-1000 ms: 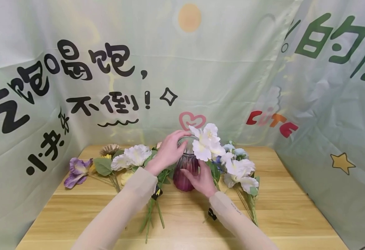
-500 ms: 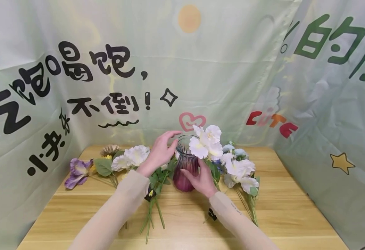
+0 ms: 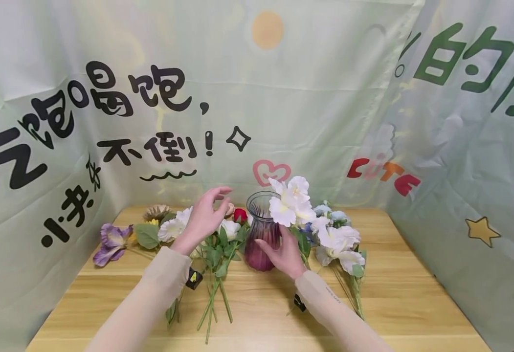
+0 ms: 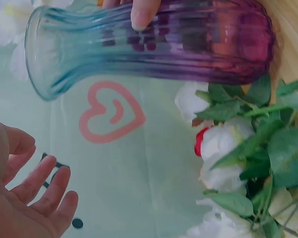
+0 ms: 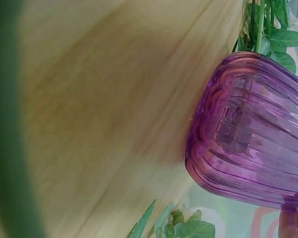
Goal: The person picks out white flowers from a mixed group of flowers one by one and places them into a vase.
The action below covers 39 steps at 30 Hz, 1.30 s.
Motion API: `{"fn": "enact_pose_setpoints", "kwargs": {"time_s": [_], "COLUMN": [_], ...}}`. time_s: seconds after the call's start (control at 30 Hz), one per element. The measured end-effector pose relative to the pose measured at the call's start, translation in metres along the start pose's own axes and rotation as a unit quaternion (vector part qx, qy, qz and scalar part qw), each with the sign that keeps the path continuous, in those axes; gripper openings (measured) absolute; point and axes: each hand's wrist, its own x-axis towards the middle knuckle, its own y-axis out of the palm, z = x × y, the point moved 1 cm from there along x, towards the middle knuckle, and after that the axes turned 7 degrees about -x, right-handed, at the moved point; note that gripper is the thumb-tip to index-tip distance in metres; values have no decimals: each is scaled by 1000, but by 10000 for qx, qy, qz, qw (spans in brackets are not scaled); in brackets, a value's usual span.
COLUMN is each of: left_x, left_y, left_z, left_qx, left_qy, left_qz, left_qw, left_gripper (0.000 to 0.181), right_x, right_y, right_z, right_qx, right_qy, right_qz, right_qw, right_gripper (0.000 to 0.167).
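A ribbed glass vase (image 3: 263, 239), clear blue-grey at the mouth and purple-pink at the base, stands upright on the wooden table. My right hand (image 3: 286, 252) grips its right side, thumb in front and fingers behind. The left hand (image 3: 206, 215) hangs in the air left of the vase, fingers loosely bent and holding nothing; the left wrist view shows a gap between it and the glass (image 4: 154, 44). White blooms (image 3: 292, 203) overlap the right of the vase's mouth; whether their stem is inside I cannot tell. The right wrist view shows the purple base (image 5: 243, 129).
Left of the vase lie green-stemmed flowers (image 3: 217, 254), a red rose (image 3: 240, 215), white blooms (image 3: 175, 226) and a purple flower (image 3: 111, 243). White flowers (image 3: 340, 242) and blue ones (image 3: 338, 215) lie to the right. A printed cloth (image 3: 327, 98) hangs behind the table (image 3: 257, 313).
My left hand has drawn away from the vase's mouth toward the left, uncovering the rim and the red rose. The right hand keeps its grip on the vase.
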Motion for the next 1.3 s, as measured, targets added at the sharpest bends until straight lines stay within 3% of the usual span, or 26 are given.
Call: {"fn": "enact_pose_setpoints", "kwargs": {"time_s": [0.33,0.57,1.03,1.3], "left_x": [-11,-20,-49,-62], "left_y": [-29,-41,-42,-33], "left_z": [13,27,62,74], "left_qx": [235,616,977,1065], "left_qy": [-256,-484,-885,-1188], "left_qz": [-175,-157,139,659], "left_qw": [9992,9968,9912,9850], "left_gripper": [33,29,23,22], "right_x": [3,3,2,0], "right_y": [-3,-3,-1,0], "right_z": [2,2,5,3], "right_qx": [-65,-79,-8,1], "right_qy": [131,99,190,247], "right_qz": [8,16,64,92], "right_qw": [9999,9999,9998,9997], "right_gripper": [63,59,67,64]}}
